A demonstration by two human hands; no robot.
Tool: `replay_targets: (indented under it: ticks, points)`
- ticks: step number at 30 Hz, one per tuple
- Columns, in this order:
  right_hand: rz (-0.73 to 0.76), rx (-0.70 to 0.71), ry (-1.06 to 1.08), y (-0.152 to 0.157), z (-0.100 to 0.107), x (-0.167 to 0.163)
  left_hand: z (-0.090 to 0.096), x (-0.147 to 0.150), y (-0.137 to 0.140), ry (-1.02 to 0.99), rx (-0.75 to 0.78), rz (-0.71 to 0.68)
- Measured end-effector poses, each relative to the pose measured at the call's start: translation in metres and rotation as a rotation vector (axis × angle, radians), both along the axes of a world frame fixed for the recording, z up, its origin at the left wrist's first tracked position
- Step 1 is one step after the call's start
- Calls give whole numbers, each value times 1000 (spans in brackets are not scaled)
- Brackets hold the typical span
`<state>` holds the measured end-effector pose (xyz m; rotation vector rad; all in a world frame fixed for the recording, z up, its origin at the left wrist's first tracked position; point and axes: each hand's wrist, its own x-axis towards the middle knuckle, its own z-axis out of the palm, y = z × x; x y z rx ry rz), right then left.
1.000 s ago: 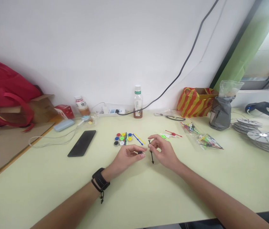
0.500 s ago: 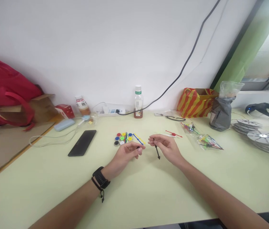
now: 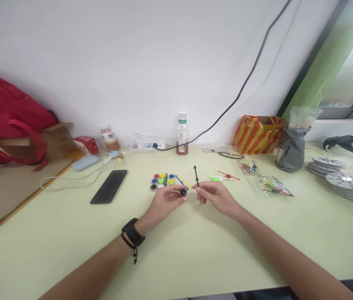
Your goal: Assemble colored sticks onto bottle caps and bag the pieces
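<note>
Between the thumb and fingers of my left hand (image 3: 165,202) is a small round black disc (image 3: 183,192), its face turned toward me. My right hand (image 3: 216,196) pinches a thin black arrow-shaped pointer (image 3: 196,175), whose tip points up and away. Disc and pointer are apart, a short gap between the hands. Just beyond my left hand lie coloured discs (image 3: 161,181) in rows, partly hidden by the fingers. Beside them are a blue pointer (image 3: 181,181) and a yellow one. Past my right hand rests a red pointer with a red disc (image 3: 228,176), near a green disc (image 3: 215,179).
A black phone (image 3: 109,187) lies at left. Clear packets of coloured parts (image 3: 274,186) lie at right, before a striped bag (image 3: 256,135) and a grey bag (image 3: 290,150). A drink bottle (image 3: 182,135) stands by the wall near a power strip (image 3: 153,143).
The black pointer has swung from pointing down toward me to pointing up and away. My left hand has turned the black disc so that its face shows. A green disc at right is uncovered.
</note>
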<state>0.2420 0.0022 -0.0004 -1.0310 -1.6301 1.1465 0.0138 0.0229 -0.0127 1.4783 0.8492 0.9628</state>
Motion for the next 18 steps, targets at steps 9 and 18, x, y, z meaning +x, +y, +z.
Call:
replay_targets:
  ticks: [9,18]
  points:
    - [147,159,-303,-6,-2,-1,3,3,-4,-5,4,-10]
    - [159,171,-340,-4,-3,3,2,2,-5,65,108,-12]
